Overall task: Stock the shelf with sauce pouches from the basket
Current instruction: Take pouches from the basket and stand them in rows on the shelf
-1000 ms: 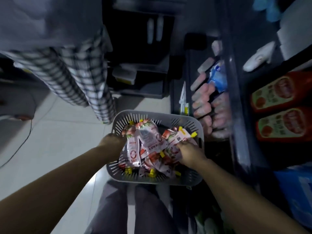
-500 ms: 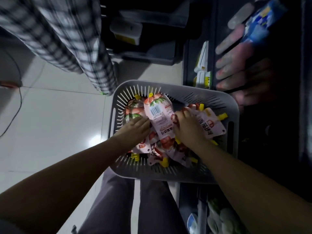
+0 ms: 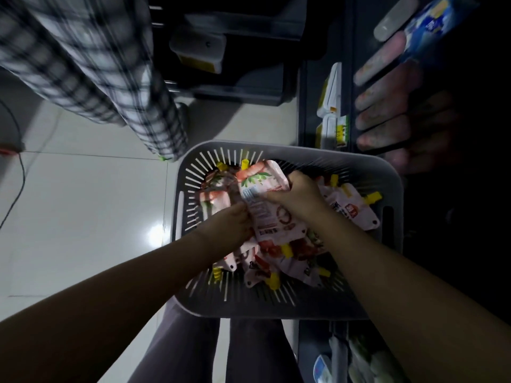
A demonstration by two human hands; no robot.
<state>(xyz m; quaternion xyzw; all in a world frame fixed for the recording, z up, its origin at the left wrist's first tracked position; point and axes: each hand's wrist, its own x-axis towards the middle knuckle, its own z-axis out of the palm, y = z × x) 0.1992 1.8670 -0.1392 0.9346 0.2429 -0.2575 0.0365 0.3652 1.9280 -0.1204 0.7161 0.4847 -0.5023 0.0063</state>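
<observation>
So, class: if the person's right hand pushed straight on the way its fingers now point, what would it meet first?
The right hand points up and left across the grey slotted plastic basket. It already grips the pink sauce pouch with the yellow cap; beyond it, probably the basket's far wall, though depth is unclear.

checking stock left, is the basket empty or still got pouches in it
Not empty: the basket holds many pouches; both hands grip one.

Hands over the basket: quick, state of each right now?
Left hand: closed on the left edge of the top sauce pouch.
Right hand: closed on the same pouch's right side, above the grey basket.
</observation>
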